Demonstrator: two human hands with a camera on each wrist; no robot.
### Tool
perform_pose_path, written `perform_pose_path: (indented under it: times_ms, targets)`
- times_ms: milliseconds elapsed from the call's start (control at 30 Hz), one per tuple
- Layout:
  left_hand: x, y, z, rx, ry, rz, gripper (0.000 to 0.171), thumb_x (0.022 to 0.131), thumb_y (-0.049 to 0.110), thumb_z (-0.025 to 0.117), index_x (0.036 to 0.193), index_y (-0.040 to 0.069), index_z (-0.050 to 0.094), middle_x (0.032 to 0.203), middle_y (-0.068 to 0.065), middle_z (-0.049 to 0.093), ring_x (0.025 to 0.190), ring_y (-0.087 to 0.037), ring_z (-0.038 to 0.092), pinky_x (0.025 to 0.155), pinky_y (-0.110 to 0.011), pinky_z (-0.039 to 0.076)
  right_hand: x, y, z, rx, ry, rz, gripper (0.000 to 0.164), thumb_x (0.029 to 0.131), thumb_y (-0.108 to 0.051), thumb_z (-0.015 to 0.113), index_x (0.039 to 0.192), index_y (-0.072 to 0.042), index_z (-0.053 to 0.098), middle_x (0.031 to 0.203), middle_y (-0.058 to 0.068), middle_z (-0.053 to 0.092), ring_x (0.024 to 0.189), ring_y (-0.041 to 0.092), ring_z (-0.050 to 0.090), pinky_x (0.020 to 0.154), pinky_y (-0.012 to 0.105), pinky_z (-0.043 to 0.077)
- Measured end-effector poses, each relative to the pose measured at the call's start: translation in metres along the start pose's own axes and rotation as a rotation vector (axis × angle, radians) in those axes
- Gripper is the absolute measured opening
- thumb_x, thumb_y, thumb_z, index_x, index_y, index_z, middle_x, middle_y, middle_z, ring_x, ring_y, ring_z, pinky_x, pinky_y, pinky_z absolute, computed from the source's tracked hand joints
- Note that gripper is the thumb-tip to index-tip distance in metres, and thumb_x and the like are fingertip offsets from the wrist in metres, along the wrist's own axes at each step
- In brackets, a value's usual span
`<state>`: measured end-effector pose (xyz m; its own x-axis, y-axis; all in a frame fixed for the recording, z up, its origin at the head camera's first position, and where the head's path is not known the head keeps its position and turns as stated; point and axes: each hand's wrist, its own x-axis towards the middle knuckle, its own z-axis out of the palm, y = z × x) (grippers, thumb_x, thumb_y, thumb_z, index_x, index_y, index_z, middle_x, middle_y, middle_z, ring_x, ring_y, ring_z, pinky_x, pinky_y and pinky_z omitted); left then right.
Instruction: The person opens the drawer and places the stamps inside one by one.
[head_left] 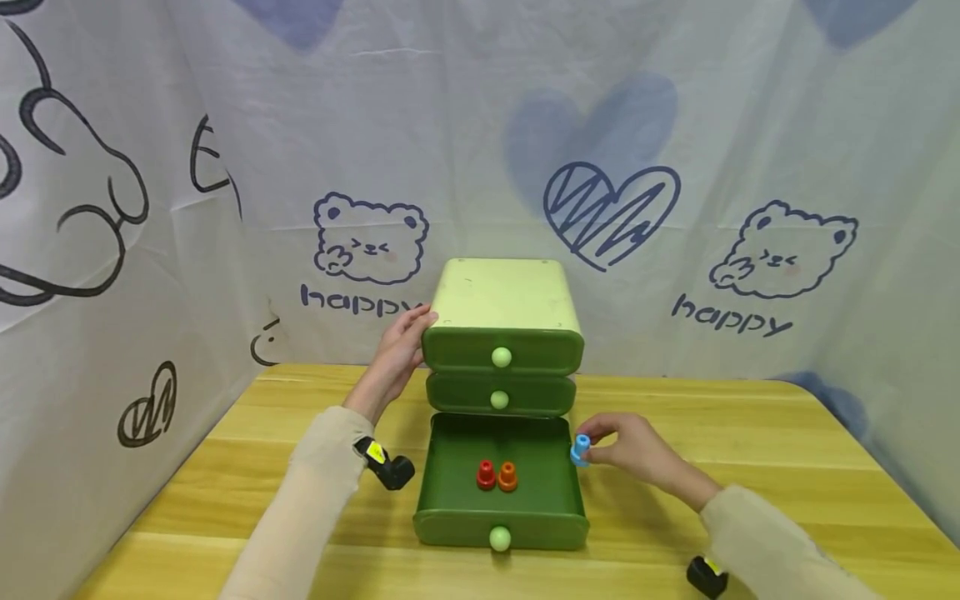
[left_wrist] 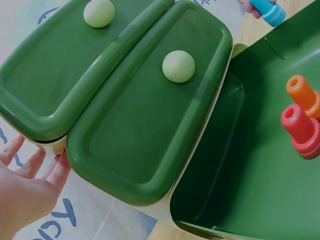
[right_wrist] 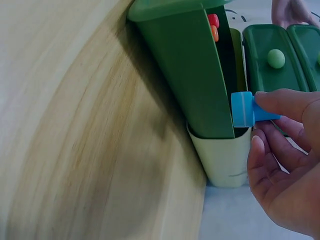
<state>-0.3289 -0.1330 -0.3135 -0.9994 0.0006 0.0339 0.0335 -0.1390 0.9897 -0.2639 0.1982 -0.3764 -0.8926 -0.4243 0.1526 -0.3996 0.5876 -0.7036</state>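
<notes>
A small drawer cabinet (head_left: 510,292) with a cream top and green drawer fronts stands on the table. Its bottom drawer (head_left: 457,492) is pulled out; inside, a red stepped peg (head_left: 486,476) and an orange stepped peg (head_left: 507,477) stand upright side by side. My right hand (head_left: 633,450) pinches a blue stepped peg (head_left: 581,451) between thumb and fingers, by the drawer's right wall. In the right wrist view, the blue peg (right_wrist: 243,109) is at that wall's edge. My left hand (head_left: 397,354) touches the cabinet's upper left side, its fingers (left_wrist: 59,172) extended.
The upper drawer (head_left: 457,352) and middle drawer (head_left: 457,394) are closed, each with a round pale knob. Wooden tabletop (head_left: 750,467) extends on both sides. A printed cloth (head_left: 480,150) hangs behind the cabinet.
</notes>
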Motion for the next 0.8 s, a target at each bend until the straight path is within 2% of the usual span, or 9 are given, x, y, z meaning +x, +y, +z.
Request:
perform_pose_path:
  times_ms: [267, 533, 800]
  targets:
    - [0.001, 0.000, 0.000, 0.000, -0.003, 0.006, 0.056, 0.096, 0.027, 0.055, 0.146, 0.007, 0.038, 0.141, -0.013, 0.040, 0.122, -0.028, 0.046, 0.100, -0.038, 0.044, 0.010, -0.010, 0.007, 0.024, -0.088, -0.031, 0.021, 0.078, -0.007, 0.078, 0.096, 0.001, 0.071, 0.088, 0.000, 0.067, 0.085, 0.023, 0.060, 0.070, 0.032, 0.052]
    - [0.000, -0.001, -0.001, 0.013, -0.003, 0.007, 0.056, 0.096, 0.028, 0.055, 0.146, 0.007, 0.038, 0.141, -0.012, 0.040, 0.122, -0.028, 0.045, 0.102, -0.039, 0.043, 0.021, -0.017, 0.015, 0.032, -0.195, -0.096, 0.021, 0.077, -0.003, 0.077, 0.095, 0.002, 0.070, 0.085, -0.001, 0.068, 0.079, 0.014, 0.057, 0.068, 0.027, 0.051]
    - [0.001, -0.001, -0.001, 0.011, 0.002, 0.009, 0.056, 0.096, 0.027, 0.056, 0.146, 0.007, 0.039, 0.140, -0.013, 0.040, 0.120, -0.027, 0.046, 0.102, -0.038, 0.043, 0.032, -0.021, 0.025, 0.050, -0.269, -0.056, 0.019, 0.074, 0.004, 0.077, 0.091, 0.001, 0.070, 0.082, 0.000, 0.068, 0.076, 0.012, 0.062, 0.065, 0.025, 0.054]
